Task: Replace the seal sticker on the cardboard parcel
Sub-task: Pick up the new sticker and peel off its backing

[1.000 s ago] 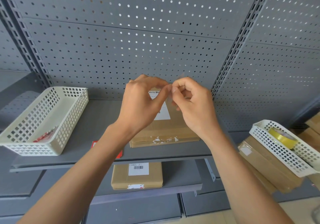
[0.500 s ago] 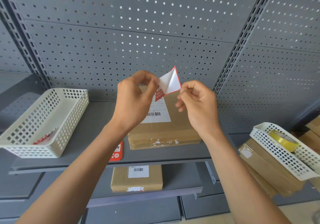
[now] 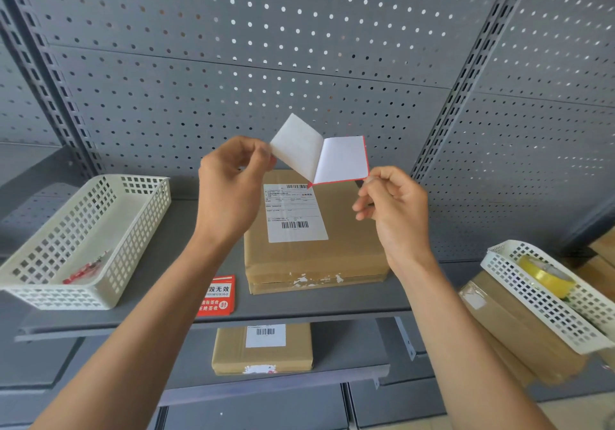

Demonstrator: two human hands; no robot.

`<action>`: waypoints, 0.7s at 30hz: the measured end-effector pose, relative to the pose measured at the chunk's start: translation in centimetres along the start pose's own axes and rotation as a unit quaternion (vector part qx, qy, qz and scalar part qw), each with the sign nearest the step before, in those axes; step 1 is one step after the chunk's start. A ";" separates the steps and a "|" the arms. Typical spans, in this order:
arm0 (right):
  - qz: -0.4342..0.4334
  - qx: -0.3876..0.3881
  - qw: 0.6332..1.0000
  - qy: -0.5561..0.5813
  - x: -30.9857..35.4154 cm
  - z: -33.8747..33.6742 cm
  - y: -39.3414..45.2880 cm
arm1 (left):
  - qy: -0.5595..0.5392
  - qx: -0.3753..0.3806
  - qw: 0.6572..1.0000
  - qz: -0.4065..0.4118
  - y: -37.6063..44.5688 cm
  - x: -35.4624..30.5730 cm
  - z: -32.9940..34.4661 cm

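A brown cardboard parcel (image 3: 339,256) with a white shipping label lies on the grey shelf (image 3: 299,309); torn white sticker remains show on its front edge. Above it I hold a seal sticker half peeled from its backing. My left hand (image 3: 229,190) pinches the white backing paper (image 3: 294,145). My right hand (image 3: 396,210) pinches the red-edged sticker (image 3: 342,160), white side toward me. The two sheets still join along one fold. More red seal stickers (image 3: 218,294) lie on the shelf, left of the parcel.
A white lattice basket (image 3: 100,230) with red scraps stands at the left. Another white basket (image 3: 545,299) holding a yellow tape roll (image 3: 545,276) rests on stacked parcels at the right. A smaller parcel (image 3: 263,349) lies on the lower shelf. Perforated grey panels stand behind.
My hands have drawn apart, the left leftward and the right rightward. The backing has peeled much further off the sticker, which now opens like a book.
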State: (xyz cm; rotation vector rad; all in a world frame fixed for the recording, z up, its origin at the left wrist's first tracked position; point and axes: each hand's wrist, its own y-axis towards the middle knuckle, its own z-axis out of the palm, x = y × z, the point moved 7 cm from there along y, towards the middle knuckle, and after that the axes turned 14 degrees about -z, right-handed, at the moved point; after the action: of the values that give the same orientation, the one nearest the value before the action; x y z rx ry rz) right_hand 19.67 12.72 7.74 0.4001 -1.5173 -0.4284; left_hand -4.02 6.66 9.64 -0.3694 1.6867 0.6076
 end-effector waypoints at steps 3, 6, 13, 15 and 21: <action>0.009 -0.008 1.000 0.005 -0.2 -0.4 0.1 | -0.005 -0.012 1.000 -0.003 0.3 0.2 -0.5; 0.020 -0.017 1.000 0.010 -0.5 -0.8 0.2 | -0.002 -0.023 1.000 -0.007 0.7 0.5 -1.0; 0.027 -0.044 0.999 0.014 -0.8 -2.0 0.7 | 0.007 -0.040 0.999 -0.010 1.5 1.0 -2.4; 0.026 -0.045 0.999 0.013 -0.8 -2.1 0.7 | 0.012 -0.040 0.999 -0.010 1.7 0.9 -2.6; 0.022 -0.046 0.999 0.010 -0.7 -2.2 0.9 | 0.060 -0.022 0.998 -0.011 1.9 1.4 -2.7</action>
State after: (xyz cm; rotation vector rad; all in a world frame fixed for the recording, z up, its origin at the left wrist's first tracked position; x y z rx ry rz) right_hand 21.93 13.81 7.56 0.2974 -1.4796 -0.4556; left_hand -7.54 6.72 8.94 -0.4644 1.7829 0.6177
